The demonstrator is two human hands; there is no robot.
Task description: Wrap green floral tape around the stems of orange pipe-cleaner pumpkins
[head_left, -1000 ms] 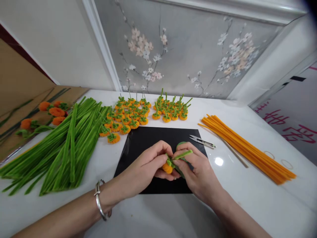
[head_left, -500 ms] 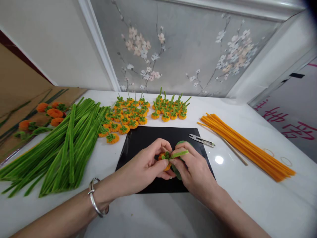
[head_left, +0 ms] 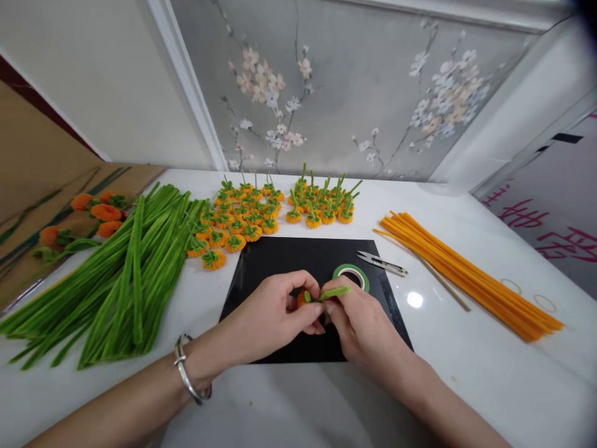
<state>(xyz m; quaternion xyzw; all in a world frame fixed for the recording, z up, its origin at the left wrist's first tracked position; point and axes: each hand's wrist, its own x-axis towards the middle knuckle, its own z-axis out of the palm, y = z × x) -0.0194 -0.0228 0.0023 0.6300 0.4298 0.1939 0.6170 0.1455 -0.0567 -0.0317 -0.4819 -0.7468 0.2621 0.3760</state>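
Above the black mat (head_left: 289,255), my left hand (head_left: 282,305) is closed around a small orange chenille pumpkin (head_left: 302,298), mostly covered by the fingers. A short green chenille stem (head_left: 336,291) juts out to the right from it. My right hand (head_left: 366,320) pinches this stem near its base, thumb and forefinger almost touching the left fingertips. Just behind the right hand, a roll of green tape (head_left: 339,271) lies on the mat. Metal thread snips (head_left: 383,264) rest across the mat's right edge.
Green chenille stems (head_left: 135,280) are heaped at left, beside orange flowers (head_left: 106,213) on brown paper. Several finished orange pumpkins with green tops (head_left: 252,233) stand behind the mat. Orange chenille stems (head_left: 471,277) and a thin stick (head_left: 441,283) lie at right. A wall panel (head_left: 345,74) rises behind.
My right hand has dropped slightly away from the tape roll, which now shows more fully. The pumpkin is more hidden by my left fingers. The view has shifted a little.
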